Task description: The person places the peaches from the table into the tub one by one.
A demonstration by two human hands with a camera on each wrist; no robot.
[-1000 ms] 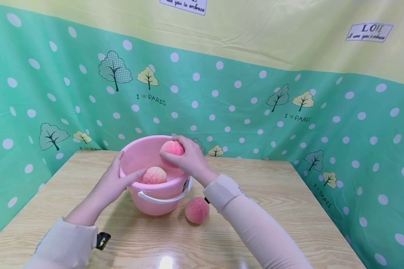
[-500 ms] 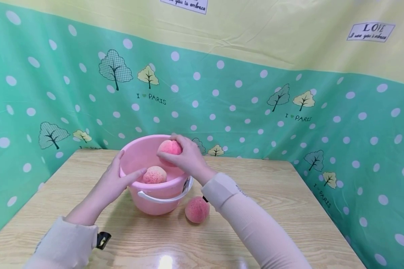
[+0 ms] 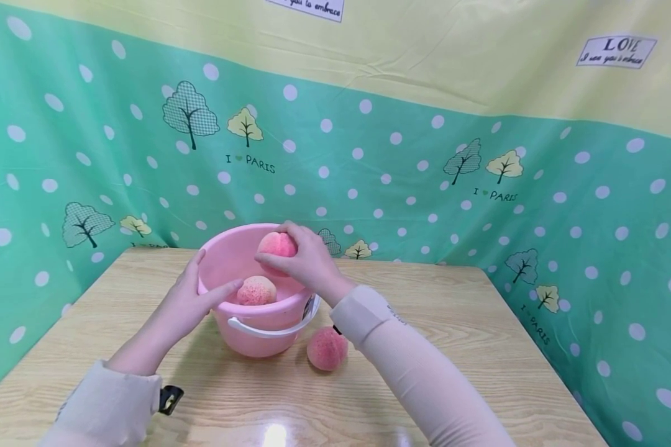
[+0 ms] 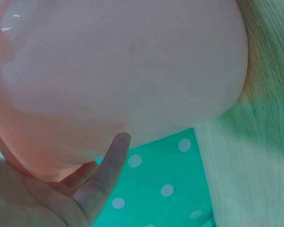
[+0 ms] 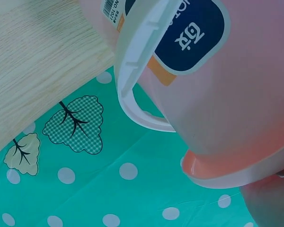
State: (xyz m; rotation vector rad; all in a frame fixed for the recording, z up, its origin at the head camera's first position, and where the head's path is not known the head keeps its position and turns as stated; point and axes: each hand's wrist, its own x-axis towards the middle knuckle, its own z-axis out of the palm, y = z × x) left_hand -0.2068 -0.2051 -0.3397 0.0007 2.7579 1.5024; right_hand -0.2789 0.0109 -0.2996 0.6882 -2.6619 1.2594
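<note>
A pink bucket [image 3: 257,332] stands on the table with its white handle [image 3: 274,333] hanging down at the front. My left hand [image 3: 192,295] holds its left rim, thumb over the inside and fingers along the outer wall, as the left wrist view shows. In the head view, my right hand [image 3: 309,259] grips a pink peach [image 3: 278,244] over the right part of the bucket's mouth. Another peach [image 3: 256,290], paler and speckled, lies inside the bucket near my left thumb. A third peach [image 3: 327,349] rests on the table under my right forearm.
The wooden table [image 3: 425,347] meets a green dotted curtain [image 3: 369,186] at the back and both sides. A dark blue label [image 5: 194,35] is stuck on the bucket's wall, beside the handle.
My right hand has moved slightly left with its peach, further over the bucket's mouth. The left hand, the bucket and the other peaches have stayed in place.
</note>
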